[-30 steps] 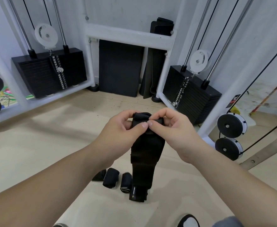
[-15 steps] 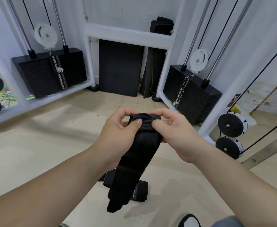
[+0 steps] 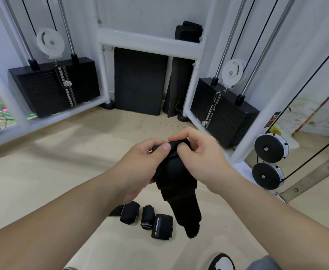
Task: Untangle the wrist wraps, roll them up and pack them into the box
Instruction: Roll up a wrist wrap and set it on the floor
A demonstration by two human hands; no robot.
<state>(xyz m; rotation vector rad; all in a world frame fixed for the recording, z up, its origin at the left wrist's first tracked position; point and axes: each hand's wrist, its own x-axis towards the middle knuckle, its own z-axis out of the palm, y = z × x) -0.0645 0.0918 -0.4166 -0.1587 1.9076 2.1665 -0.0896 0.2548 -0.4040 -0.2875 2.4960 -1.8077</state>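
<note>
Both hands hold one black wrist wrap (image 3: 179, 182) in mid-air. My left hand (image 3: 142, 166) pinches its rolled top end with thumb and fingers. My right hand (image 3: 200, 156) grips the same top end from the right. The loose tail of the wrap hangs down to about knee height. On the floor below lie three rolled black wraps: a plain one (image 3: 129, 212), one with grey stripes (image 3: 147, 217), and one with a small logo (image 3: 162, 227). No box is in view.
A white cable machine frame (image 3: 152, 43) stands ahead with black weight stacks at left (image 3: 54, 86) and right (image 3: 224, 112). Black mats (image 3: 140, 80) lean against the wall. Pulley wheels (image 3: 270, 149) sit at right. My shoe (image 3: 221, 262) shows at the bottom edge.
The hanging tail of the wrap has swung from the left over to the right, uncovering the rolled wraps on the floor. Both hands have kept their grip on its top end.
</note>
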